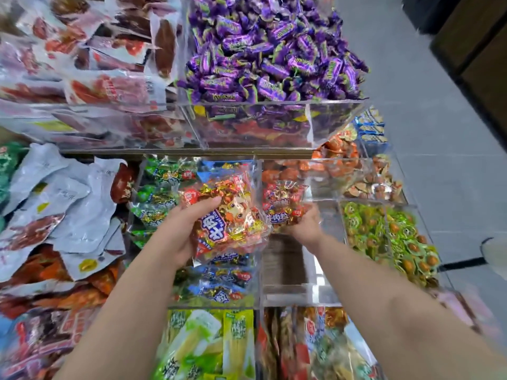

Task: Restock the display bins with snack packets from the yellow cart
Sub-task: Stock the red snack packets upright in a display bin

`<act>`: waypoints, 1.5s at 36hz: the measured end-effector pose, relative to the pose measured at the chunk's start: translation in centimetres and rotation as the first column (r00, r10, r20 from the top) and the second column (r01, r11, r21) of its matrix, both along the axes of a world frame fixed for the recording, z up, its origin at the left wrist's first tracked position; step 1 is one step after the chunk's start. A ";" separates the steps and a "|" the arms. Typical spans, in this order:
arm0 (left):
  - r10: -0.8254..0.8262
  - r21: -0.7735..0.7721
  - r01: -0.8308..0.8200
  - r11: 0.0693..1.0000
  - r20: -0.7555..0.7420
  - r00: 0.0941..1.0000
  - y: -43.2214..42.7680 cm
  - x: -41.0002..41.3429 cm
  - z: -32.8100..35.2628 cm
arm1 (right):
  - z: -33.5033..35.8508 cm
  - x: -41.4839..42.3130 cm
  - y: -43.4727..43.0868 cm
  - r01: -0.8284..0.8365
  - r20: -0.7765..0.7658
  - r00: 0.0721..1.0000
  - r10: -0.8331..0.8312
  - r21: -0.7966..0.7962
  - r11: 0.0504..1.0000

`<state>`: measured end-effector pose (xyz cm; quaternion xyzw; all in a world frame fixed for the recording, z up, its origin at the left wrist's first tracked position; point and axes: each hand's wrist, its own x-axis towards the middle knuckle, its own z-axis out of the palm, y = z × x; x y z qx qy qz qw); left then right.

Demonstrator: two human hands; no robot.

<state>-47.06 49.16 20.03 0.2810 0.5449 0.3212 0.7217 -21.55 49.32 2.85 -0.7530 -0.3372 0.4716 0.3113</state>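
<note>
**Two packets in hand, the bare bin lies under the right one**

At the far left I see a heap of white pouches [55, 201]; they are not my concern. Next comes my left hand [189, 231]. Its thumb and fingers are closed around a big snack packet [233, 226] of clear film, with orange sweets and a blue label. This packet hangs over the bin of blue packets [219, 286]. Its long axis runs roughly away from me, a little tilted.

Just beside it to the right, my right hand [304, 226] holds a smaller snack packet [284, 201] of the same kind, gripped at its lower edge. The two packets are almost touching. Below this hand, on the side nearer to me, is a nearly empty bin [288, 270] with most of its floor bare. Further right, green-wrapped sweets [384, 237] fill the neighbouring bins.

I judge the nearly empty bin to be the one that wants filling. The right hand is the nearer one and needs only to come down and back toward me. The left packet lies to the left of that bin, so it must first cross the clear dividing wall. The yellow cart is not in view.
</note>
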 end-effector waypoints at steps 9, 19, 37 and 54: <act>0.017 -0.060 -0.019 0.998 -0.030 0.999 -0.3 -0.3 -0.6 | -0.8 -1.1 1.7 0.150 -0.119 0.985 -0.125 0.225 0.963; 0.042 -0.046 -0.044 0.998 -0.058 0.997 -0.8 -0.1 0.1 | -1.5 0.3 0.8 0.018 -0.034 0.999 -0.014 0.120 0.993; -0.177 0.135 0.208 0.969 -0.208 0.962 -3.7 2.3 3.4 | 11.7 -1.8 -4.7 -0.022 -0.282 0.954 0.100 0.268 0.963; -0.365 0.199 0.545 0.814 -0.555 0.747 -5.9 4.1 4.9 | 18.3 0.1 -8.9 -0.283 -0.116 0.932 0.343 0.358 0.890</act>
